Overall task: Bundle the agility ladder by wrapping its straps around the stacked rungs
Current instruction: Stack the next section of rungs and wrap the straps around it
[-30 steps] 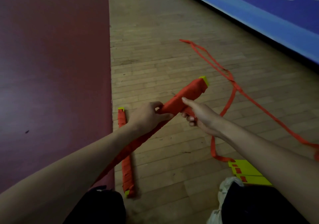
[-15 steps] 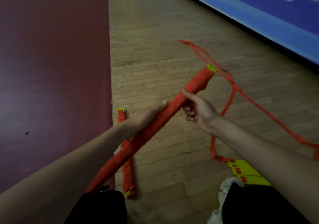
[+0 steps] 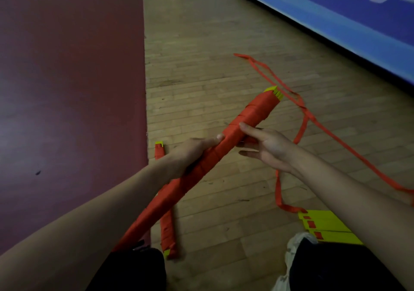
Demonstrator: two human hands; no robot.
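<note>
A long bundle of stacked yellow rungs wrapped in orange strap (image 3: 251,113) slants from lower left to upper right above the floor, its yellow end tips showing at the far end. My left hand (image 3: 190,156) grips it near the middle, thumb lying along its top. My right hand (image 3: 268,147) is beside it on the right with fingers straight and spread, the index fingertip touching the wrapped surface. A loose orange strap (image 3: 313,120) trails over the floor to a stack of bare yellow rungs (image 3: 327,223) near my right knee.
A second wrapped orange bundle (image 3: 167,221) lies on the wooden floor (image 3: 201,55) by the edge of a dark red mat (image 3: 67,89). A blue banner wall (image 3: 336,21) runs along the upper right. My knees and a pale shoe (image 3: 295,243) fill the bottom edge.
The bundle's far end swung up and to the right. My right hand went from curled fingers at the bundle to straight, spread fingers. My left hand slid to a grip along its middle.
</note>
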